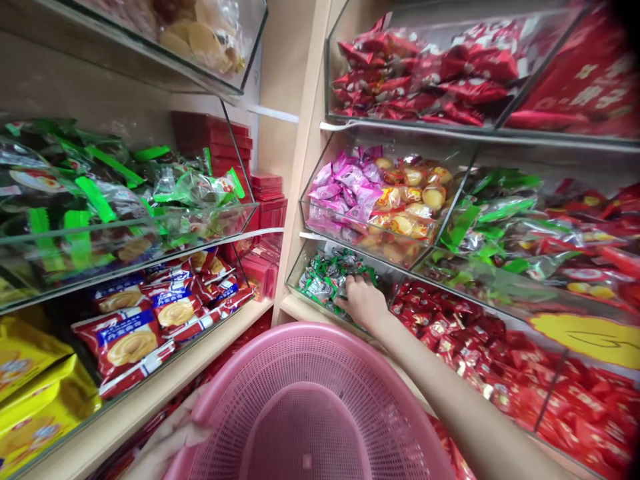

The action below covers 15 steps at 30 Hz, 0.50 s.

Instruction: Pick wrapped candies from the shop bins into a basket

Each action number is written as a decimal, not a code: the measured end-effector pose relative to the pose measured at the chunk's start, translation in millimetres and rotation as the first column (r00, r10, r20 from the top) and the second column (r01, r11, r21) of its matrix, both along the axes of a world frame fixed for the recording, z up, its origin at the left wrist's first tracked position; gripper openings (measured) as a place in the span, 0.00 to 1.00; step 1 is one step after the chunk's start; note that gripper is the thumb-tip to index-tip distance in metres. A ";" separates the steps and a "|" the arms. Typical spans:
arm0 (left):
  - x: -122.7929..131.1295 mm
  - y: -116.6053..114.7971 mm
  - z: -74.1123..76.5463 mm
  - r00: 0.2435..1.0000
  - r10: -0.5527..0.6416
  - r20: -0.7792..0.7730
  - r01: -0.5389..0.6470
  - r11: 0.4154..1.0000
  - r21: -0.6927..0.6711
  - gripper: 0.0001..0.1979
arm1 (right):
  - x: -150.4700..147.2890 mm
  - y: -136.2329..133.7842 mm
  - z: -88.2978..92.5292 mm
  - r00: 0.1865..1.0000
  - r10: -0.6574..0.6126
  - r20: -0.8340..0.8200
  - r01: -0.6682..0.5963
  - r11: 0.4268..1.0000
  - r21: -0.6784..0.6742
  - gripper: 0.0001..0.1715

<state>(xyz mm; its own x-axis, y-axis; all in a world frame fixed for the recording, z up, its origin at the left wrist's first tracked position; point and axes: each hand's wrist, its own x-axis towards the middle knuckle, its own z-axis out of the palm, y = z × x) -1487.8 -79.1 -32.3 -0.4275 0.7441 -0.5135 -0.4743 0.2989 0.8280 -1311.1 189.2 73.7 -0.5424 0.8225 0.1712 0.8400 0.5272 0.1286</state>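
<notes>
Glass bin (296,268) around green candies (324,272), red packets (445,323) alongside, pink basket (307,332) below

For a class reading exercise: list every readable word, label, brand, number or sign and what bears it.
No text reads clearly.
Green wrappers: too small.
Red-and-blue packets: lettering too blurred.
Yellow packets: print too blurred.
Yellow tag: dark strokes, illegible.
Upper-right red packet: white markings, too blurred.

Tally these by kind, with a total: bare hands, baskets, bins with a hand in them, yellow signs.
Hands: 2 (left hand at the basket's rim, right hand among the green sweets)
Basket: 1
Bin with a hand in it: 1
Yellow sign: 1
Total: 5
</notes>
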 end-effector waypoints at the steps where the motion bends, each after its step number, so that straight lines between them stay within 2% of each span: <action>1: -0.6 -0.1 -0.2 1.000 0.008 0.007 -0.008 1.000 -0.004 0.15 | -2.5 -1.3 -1.8 1.000 -0.019 -0.007 0.019 1.000 0.016 0.21; 5: -1.3 -0.1 -1.0 0.998 0.056 0.038 -0.055 0.998 -0.018 0.18 | -9.4 -3.1 -5.6 0.998 -0.052 -0.021 0.053 0.998 0.020 0.19; 9: 2.2 -0.6 -1.9 0.989 0.126 0.074 -0.124 0.992 -0.035 0.33 | -10.7 2.8 -9.2 0.996 -0.063 -0.062 0.061 0.998 -0.035 0.22; 11: 4.7 -0.7 -0.2 0.984 0.154 0.090 -0.150 0.988 -0.045 0.37 | -9.2 7.9 -9.6 0.995 -0.050 -0.090 0.045 0.997 -0.061 0.23; 15: 10.1 -0.5 7.9 0.976 0.183 0.120 -0.177 0.983 -0.059 0.41 | -1.9 12.8 0.2 0.990 -0.068 -0.122 0.046 0.983 -0.179 0.20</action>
